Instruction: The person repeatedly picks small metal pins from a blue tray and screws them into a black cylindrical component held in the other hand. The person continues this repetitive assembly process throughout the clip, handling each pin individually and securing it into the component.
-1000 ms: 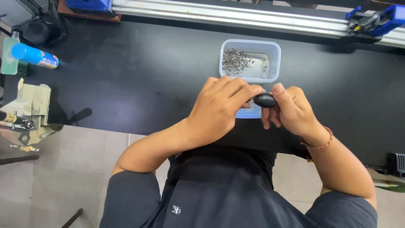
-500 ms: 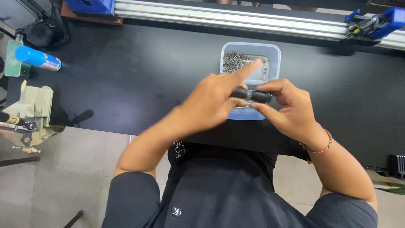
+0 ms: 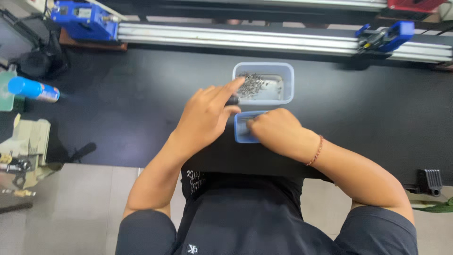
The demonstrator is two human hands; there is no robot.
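Observation:
My left hand (image 3: 206, 115) lies over the black table with its index finger stretched toward a clear blue tub (image 3: 288, 75) holding several small metal screws (image 3: 252, 84). A small black part (image 3: 232, 100) is pinched between its thumb and fingers. My right hand (image 3: 276, 130) rests with curled fingers in a smaller blue tray (image 3: 240, 130) just in front of the tub. That tray's contents and the right fingertips are hidden.
An aluminium rail (image 3: 245, 40) with blue fixtures (image 3: 85, 21) runs along the back of the black table (image 3: 118, 104). A blue spray can (image 3: 33, 89) lies at the far left, next to a beige tool stand (image 3: 30, 141). A black ribbed block (image 3: 428, 179) sits at the right edge.
The hands were joined on the black part above the tray. They have come apart: the right hand dropped into the small tray, and the left kept the black part near the screw tub.

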